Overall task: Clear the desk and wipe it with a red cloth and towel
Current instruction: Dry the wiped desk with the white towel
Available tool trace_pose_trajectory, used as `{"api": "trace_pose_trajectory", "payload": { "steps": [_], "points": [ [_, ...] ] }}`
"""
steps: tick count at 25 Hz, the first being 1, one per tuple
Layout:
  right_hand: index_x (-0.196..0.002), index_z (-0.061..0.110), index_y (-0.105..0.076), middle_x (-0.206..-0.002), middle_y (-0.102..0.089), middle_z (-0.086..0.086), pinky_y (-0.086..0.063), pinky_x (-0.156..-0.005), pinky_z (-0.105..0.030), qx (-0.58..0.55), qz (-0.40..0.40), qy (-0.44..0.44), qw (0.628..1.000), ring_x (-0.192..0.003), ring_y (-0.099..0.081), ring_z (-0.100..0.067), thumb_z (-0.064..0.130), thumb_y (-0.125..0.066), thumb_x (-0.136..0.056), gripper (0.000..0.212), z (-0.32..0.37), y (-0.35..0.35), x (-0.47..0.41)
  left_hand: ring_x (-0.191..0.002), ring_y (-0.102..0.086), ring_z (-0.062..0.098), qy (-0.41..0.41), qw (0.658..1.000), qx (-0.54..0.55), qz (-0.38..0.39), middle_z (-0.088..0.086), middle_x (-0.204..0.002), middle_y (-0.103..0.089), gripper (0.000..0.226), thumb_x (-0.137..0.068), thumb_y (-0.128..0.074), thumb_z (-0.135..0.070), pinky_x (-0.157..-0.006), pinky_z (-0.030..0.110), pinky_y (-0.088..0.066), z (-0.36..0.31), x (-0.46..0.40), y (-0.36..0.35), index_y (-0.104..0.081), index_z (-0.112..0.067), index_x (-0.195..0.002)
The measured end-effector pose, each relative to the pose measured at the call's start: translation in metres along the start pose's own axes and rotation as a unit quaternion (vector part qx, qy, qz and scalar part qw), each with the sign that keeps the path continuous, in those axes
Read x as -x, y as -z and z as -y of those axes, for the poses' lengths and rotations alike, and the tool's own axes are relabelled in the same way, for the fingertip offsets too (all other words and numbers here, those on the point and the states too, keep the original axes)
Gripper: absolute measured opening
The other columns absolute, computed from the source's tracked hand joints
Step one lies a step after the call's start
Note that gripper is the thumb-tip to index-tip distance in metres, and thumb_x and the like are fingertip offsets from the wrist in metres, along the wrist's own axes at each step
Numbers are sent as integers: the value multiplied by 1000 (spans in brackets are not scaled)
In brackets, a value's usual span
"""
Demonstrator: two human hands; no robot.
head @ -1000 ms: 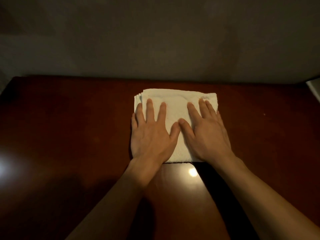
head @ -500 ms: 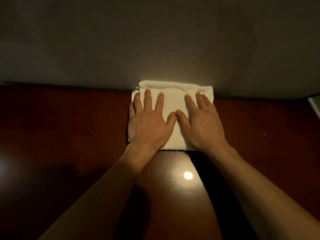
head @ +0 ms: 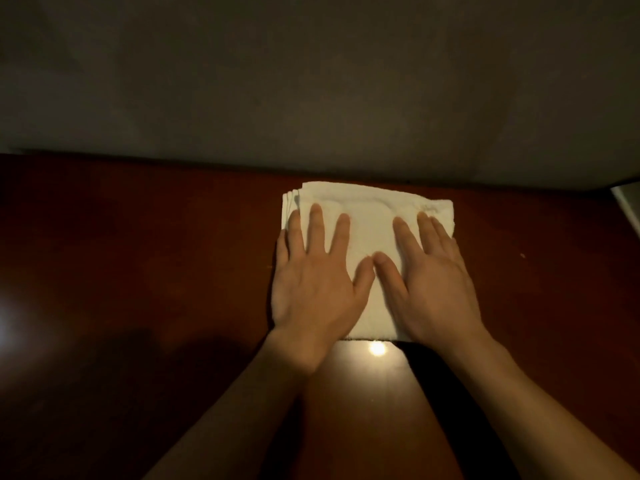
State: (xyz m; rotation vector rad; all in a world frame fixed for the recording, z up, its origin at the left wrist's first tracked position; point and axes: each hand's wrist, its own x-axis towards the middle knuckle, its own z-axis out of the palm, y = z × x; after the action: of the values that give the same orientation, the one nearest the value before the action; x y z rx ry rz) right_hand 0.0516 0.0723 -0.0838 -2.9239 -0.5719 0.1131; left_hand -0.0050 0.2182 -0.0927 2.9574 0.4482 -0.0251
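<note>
- I see a white folded towel (head: 369,216) lying flat on the dark red table (head: 138,254).
- The towel sits close to the wall (head: 311,81) at the far side of the table, but a thin strip of table shows between them.
- My left hand (head: 311,289) lies on the left half of the towel, with its fingers straight and spread.
- My right hand (head: 433,285) lies on the right half of the towel, flat too.
- Neither hand makes a grip. Both are wide open and just press down on the towel.
- The two thumbs almost touch in the middle of the towel.
- The towel is right under both hands, so no hand is nearer than the other.
- The towel is nearly square. Its stacked folded edges show at its far left corner.
- I think this is the wiping step.
- From the towel, there is lots of bare table to the left and to the right, and more toward me.
- I think the next push should slide the towel sideways or back toward me, since the wall is so close ahead.
- A small bright light spot (head: 376,348) shines on the table just near the towel's closest edge.
</note>
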Motion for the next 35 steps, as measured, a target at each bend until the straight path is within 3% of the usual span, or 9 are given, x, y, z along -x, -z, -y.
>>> {"api": "trace_pose_trajectory", "payload": {
  "steps": [4, 7, 11, 12, 15, 17, 22, 27, 35],
  "points": [
    [-155, 25, -18, -163, -14, -12, -13, -122, -45, -15, -11, -17, 1000, -150, -8, -27, 63, -21, -98, 69, -5, 3, -39, -150, -2, 35, -16, 1000, 19, 11, 10, -164, -6, 70, -95, -12, -65, -121, 49, -12, -6, -48, 1, -9, -29, -156],
    [-156, 27, -16, -163, -12, -9, -13, -122, -43, -9, 9, -14, 1000, -151, -6, -25, 64, -18, -97, 69, -10, 8, -18, -149, -3, 37, -5, 1000, 13, 19, 13, -164, -7, 73, -93, -5, -65, -120, 51, -15, -15, -21, 4, -7, -28, -156],
    [-156, 34, -8, -164, -1, 0, -1, -119, -40, 29, 51, -26, 998, -149, 6, -18, 68, -8, -94, 70, -15, 10, 34, -147, 15, 44, 6, 991, -25, 130, 19, -160, 20, 81, -75, 22, -64, -119, 55, -2, -35, 31, 12, 31, -23, -144],
    [-156, 34, -8, -164, -1, 0, 0, -119, -40, 32, 52, -25, 998, -149, 7, -18, 68, -7, -94, 70, -18, 11, 31, -147, 13, 45, 3, 992, -26, 127, 20, -160, 18, 82, -77, 21, -65, -118, 56, -2, -37, 28, 11, 30, -22, -146],
    [-156, 29, -12, -164, -6, -6, -7, -122, -44, 14, 22, -33, 999, -151, 2, -21, 64, -10, -97, 68, -24, 11, -2, -146, -9, 45, -23, 998, -31, 46, 21, -162, -9, 79, -89, 0, -64, -116, 56, -17, -36, -1, 7, -6, -23, -156],
    [-155, 24, -19, -163, -13, -12, -13, -121, -47, -5, -7, -33, 999, -151, -6, -26, 61, -17, -98, 68, -30, 11, -33, -143, -16, 43, -38, 999, -14, 9, 18, -160, -17, 75, -92, -9, -63, -114, 54, -22, -33, -37, 3, -16, -25, -156],
    [-154, 24, -25, -162, -18, -12, -16, -121, -46, -35, -13, -16, 999, -149, -13, -29, 60, -25, -100, 64, -44, 9, -56, -138, -21, 39, -47, 999, -13, -20, 10, -160, -18, 68, -95, -23, -63, -109, 48, -26, -28, -71, -3, -21, -30, -154],
    [-155, 30, -20, -164, -12, -3, -13, -120, -43, -34, -1, -17, 999, -151, -7, -24, 63, -23, -98, 65, -41, 5, 3, -140, -21, 37, -37, 999, -13, -35, 9, -159, -21, 72, -93, -16, -66, -110, 49, -27, -31, -10, -9, -21, -29, -154],
    [-156, 30, -17, -164, -10, -5, -9, -121, -42, -32, 8, -9, 999, -151, -3, -22, 64, -21, -98, 67, -41, 3, 128, -138, -23, 37, -28, 999, -11, -32, 9, -158, -23, 70, -94, -17, -66, -109, 50, -28, -43, 115, -16, -22, -29, -154]
  ]
}}
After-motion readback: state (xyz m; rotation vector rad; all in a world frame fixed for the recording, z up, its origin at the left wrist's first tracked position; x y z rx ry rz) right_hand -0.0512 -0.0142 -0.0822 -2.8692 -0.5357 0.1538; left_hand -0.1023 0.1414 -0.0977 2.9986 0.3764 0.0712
